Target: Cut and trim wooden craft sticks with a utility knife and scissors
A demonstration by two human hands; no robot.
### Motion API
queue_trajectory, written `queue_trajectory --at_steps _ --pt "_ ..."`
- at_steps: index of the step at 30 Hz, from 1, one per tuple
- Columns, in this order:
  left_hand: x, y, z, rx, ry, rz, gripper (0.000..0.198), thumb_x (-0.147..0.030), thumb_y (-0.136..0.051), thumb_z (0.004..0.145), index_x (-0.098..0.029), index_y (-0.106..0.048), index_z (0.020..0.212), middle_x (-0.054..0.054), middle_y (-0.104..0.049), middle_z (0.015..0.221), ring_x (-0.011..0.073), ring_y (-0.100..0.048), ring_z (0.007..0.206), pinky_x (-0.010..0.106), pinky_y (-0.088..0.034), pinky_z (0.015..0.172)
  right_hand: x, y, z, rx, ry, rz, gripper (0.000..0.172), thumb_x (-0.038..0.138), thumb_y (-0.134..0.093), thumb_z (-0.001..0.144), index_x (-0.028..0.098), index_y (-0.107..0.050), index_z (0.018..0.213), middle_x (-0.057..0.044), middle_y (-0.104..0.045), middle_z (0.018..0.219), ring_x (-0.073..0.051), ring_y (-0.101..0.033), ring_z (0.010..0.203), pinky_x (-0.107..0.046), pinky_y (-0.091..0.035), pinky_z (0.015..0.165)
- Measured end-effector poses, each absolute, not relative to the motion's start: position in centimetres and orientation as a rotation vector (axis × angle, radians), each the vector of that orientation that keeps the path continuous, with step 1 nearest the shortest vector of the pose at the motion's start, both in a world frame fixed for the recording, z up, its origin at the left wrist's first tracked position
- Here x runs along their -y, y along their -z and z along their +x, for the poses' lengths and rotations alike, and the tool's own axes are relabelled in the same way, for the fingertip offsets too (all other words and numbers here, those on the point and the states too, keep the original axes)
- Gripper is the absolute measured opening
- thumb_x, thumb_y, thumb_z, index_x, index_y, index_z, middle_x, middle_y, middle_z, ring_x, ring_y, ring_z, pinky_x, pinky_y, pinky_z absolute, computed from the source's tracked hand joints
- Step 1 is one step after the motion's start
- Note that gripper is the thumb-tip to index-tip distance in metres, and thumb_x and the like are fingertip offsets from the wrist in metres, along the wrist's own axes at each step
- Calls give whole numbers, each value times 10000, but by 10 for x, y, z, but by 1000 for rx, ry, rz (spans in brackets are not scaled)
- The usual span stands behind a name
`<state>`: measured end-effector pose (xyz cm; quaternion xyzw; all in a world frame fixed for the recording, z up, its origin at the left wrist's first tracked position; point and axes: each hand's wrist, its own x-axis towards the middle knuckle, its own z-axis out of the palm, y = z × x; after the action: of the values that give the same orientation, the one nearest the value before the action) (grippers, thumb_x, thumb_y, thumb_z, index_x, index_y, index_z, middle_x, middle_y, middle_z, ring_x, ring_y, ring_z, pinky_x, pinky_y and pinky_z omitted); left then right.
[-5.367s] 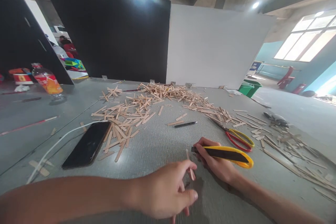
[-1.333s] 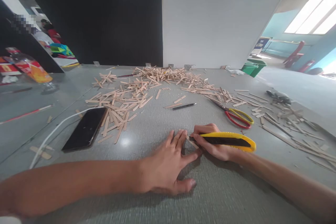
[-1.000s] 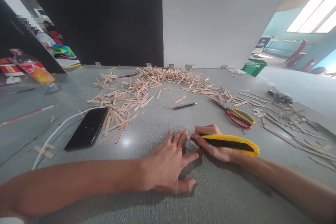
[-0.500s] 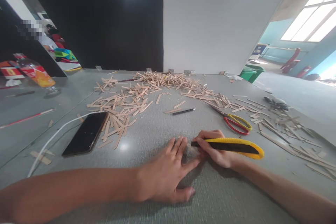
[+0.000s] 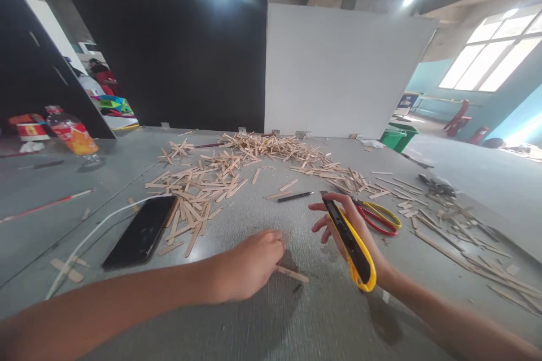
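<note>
My left hand (image 5: 249, 265) is curled closed over the table, with a short wooden craft stick (image 5: 293, 274) sticking out from under its fingers; the fingertips are partly hidden. In my right hand (image 5: 345, 214) is a yellow and black utility knife (image 5: 350, 245), raised above the table with its tip pointing away from me. Some of the right fingers are stretched out to the left of the knife. Just beyond lie a black pen (image 5: 295, 197) and two loose sticks. Scissors (image 5: 379, 215) with red and yellow handles rest behind my right hand.
A large pile of wooden sticks (image 5: 271, 146) arcs across the back and left. To the left are a phone (image 5: 141, 231) with a white cable (image 5: 91, 233), a red pencil (image 5: 46, 205) and a drink bottle (image 5: 73, 134). Cut wooden strips (image 5: 440, 231) litter the right. Black and white panels (image 5: 339, 67) stand behind.
My right hand has lifted away with the knife, which now points forward instead of left. My left hand has gone from spread flat to closed. The camera view has tilted up.
</note>
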<state>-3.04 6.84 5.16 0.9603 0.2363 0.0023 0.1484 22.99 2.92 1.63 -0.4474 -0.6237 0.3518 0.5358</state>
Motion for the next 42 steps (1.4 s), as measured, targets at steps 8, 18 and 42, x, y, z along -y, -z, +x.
queue_trajectory --at_steps 8,18,42 --pt "-69 -108 -42 -904 -254 2501 286 -293 -299 1119 -175 -547 1200 37 -664 873 162 -623 659 275 -442 581 -24 -68 248 1407 -978 -944 592 438 -665 950 306 -459 1490 -203 -579 1532 -360 -743 1135 -506 -672 817" --pt "-44 -158 -49 -794 -496 1884 229 -403 -459 1099 -216 -586 1060 -37 -621 808 118 -566 677 253 -485 630 -13 -112 255 1090 -1052 -1038 596 417 -670 952 333 -518 1523 -144 -747 1289 -157 -696 624 -219 -554 414" --pt "-52 -169 -39 -645 137 1764 362 -366 -383 1140 -298 -486 1481 -71 -402 696 136 -339 594 230 -335 561 58 -77 256 2515 448 -1187 615 322 -493 1078 281 -340 1672 -135 -800 1118 -297 -775 819 -356 -625 647"
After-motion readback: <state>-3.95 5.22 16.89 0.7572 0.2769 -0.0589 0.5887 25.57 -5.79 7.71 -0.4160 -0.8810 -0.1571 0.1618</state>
